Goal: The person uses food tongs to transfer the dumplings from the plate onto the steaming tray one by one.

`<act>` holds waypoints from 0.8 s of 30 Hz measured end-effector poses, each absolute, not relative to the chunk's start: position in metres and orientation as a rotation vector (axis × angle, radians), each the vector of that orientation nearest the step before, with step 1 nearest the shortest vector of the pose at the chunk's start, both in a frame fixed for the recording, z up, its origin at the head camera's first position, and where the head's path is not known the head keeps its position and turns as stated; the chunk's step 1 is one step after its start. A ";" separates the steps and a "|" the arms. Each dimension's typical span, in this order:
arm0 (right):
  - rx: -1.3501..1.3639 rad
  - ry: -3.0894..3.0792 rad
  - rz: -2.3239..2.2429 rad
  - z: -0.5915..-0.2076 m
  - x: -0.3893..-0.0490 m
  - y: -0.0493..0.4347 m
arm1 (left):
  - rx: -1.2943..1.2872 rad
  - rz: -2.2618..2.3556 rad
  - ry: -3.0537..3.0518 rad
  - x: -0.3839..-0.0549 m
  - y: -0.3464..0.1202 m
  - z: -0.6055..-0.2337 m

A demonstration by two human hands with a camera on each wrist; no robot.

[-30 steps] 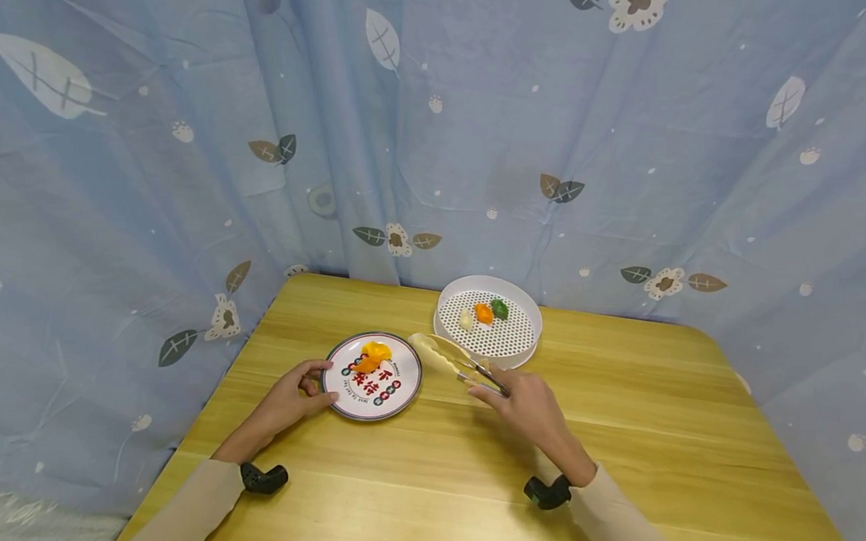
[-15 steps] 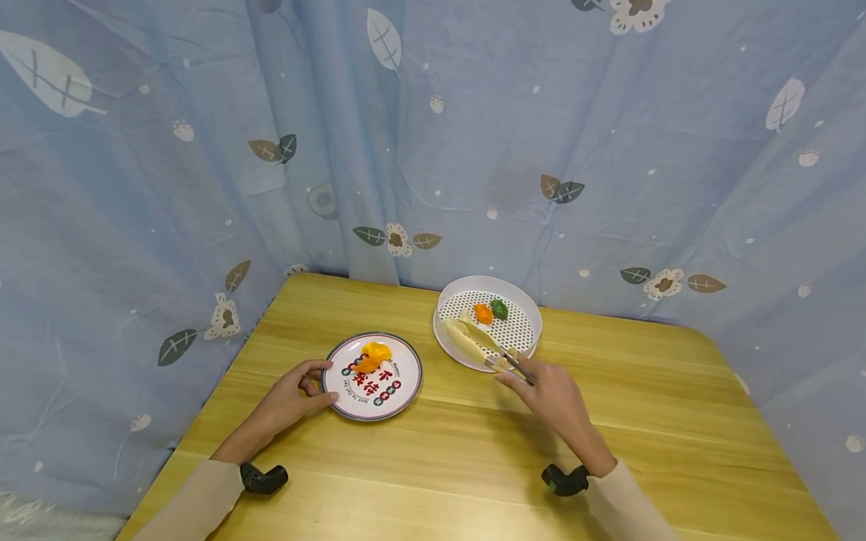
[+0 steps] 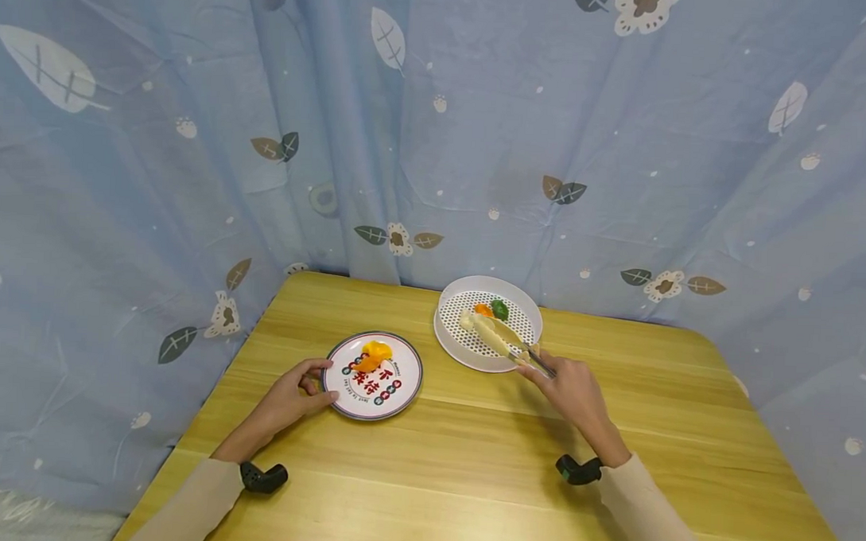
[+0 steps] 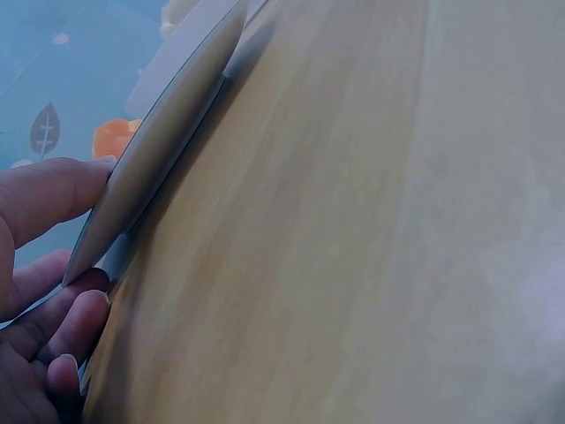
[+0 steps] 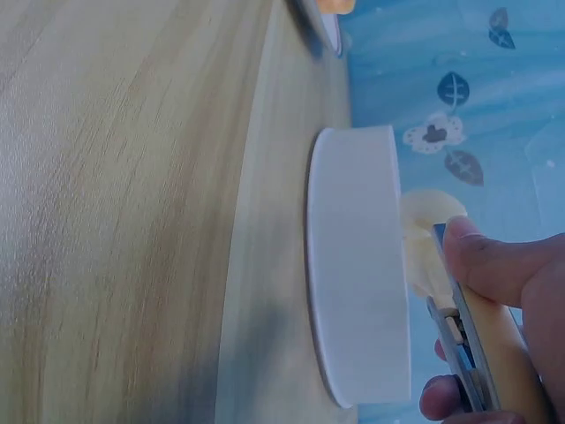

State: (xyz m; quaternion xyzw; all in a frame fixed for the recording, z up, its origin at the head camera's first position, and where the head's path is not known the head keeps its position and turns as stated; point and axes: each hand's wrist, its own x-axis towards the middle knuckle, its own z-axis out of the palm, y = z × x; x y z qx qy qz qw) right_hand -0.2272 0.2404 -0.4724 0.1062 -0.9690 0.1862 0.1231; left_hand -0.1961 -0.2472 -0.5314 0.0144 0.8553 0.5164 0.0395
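My left hand grips the near left rim of a round white plate with red lettering, thumb over the edge and fingers under it. A yellow dumpling-shaped piece and an orange one lie on the plate. My right hand holds tongs with cream-coloured tips. Those tips are over a white perforated steamer tray, right at a small white dumpling-shaped piece. Behind them, an orange piece, partly hidden, and a green piece lie in the tray.
The wooden table carries both plate and tray, the tray near its back edge. A blue leaf-patterned curtain hangs behind and at the sides. In the right wrist view the tray's side wall stands upright beside the tongs.
My right hand has carried the tongs rightward from between plate and tray to over the tray, their tips now at the white piece. My left hand and the plate stay in place.
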 end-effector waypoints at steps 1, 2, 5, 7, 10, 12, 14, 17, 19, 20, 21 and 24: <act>0.305 -2.830 0.538 -0.472 -0.228 0.241 | 0.045 1.584 2.622 -0.196 -0.247 -0.531; 0.299 -2.837 0.533 -0.472 -0.228 0.242 | 0.046 1.587 2.620 -0.196 -0.247 -0.531; 0.286 -2.856 0.524 -0.472 -0.230 0.243 | 0.042 1.589 2.614 -0.196 -0.247 -0.531; 0.286 -2.869 0.514 -0.471 -0.232 0.244 | 0.035 1.590 2.610 -0.196 -0.246 -0.531; 0.294 -2.883 0.508 -0.469 -0.235 0.245 | 0.027 1.586 2.608 -0.196 -0.246 -0.531; 0.299 -2.894 0.496 -0.467 -0.237 0.245 | 0.027 1.589 2.609 -0.196 -0.246 -0.530; 0.307 -2.904 0.480 -0.465 -0.240 0.244 | 0.030 1.592 2.609 -0.196 -0.246 -0.530; 0.326 -2.911 0.445 -0.461 -0.244 0.243 | 0.029 1.598 2.605 -0.195 -0.246 -0.529; 0.352 -2.911 0.413 -0.459 -0.246 0.241 | 0.025 1.594 2.603 -0.195 -0.246 -0.529; 0.361 -2.912 0.398 -0.458 -0.247 0.240 | 0.025 1.594 2.603 -0.195 -0.246 -0.529; 0.367 -2.915 0.390 -0.457 -0.248 0.239 | 0.024 1.597 2.601 -0.196 -0.246 -0.529; 0.376 -2.932 0.370 -0.453 -0.248 0.236 | 0.028 1.596 2.605 -0.196 -0.246 -0.530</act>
